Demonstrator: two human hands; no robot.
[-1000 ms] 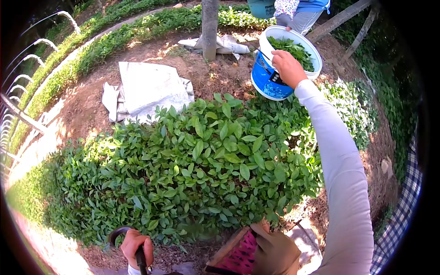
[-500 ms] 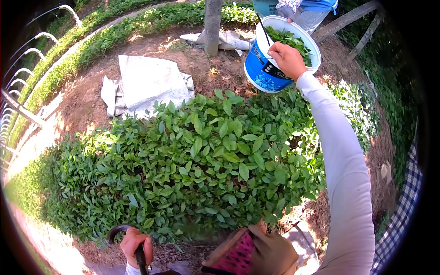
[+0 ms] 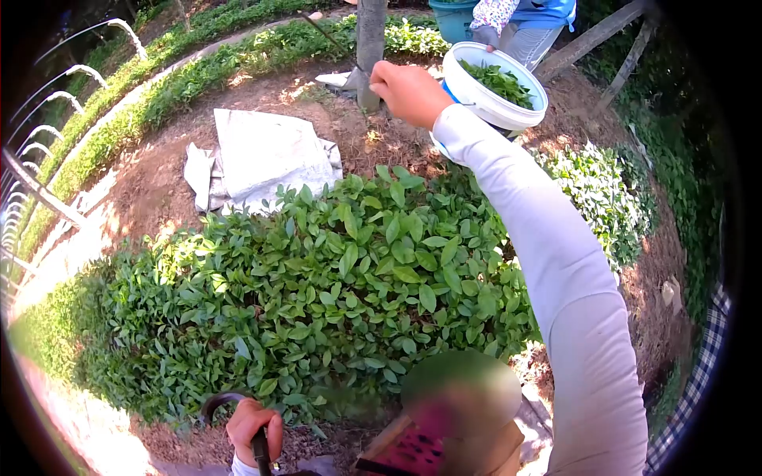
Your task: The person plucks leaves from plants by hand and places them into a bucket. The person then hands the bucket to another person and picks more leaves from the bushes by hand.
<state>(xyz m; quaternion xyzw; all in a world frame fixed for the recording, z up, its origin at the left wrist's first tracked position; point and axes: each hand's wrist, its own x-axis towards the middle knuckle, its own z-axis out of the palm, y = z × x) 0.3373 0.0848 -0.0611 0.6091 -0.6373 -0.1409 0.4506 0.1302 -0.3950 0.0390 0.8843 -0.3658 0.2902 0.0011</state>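
Observation:
My right hand, in a light sleeve, is closed at the left of a white and blue bucket. A thin dark stick slants up and left from its fingers. Picked green leaves lie in the bucket, whose near side is partly behind my forearm. Another person's gloved hand is at the bucket's far rim. Low in the view, my left hand wraps round a dark, hooked handle, like a cane's or umbrella's; its lower end is out of view.
Leafy green bushes spread between my hands. Beyond them lies a pale folded sheet on bare soil, near a post. A pink, black-spotted item is at the bottom, beside a blurred patch. White hoops line the left.
My right hand has moved left, away from over the bucket, and the stick has moved with it. The bucket's leaves are less covered. My left hand keeps its grip on the hooked handle.

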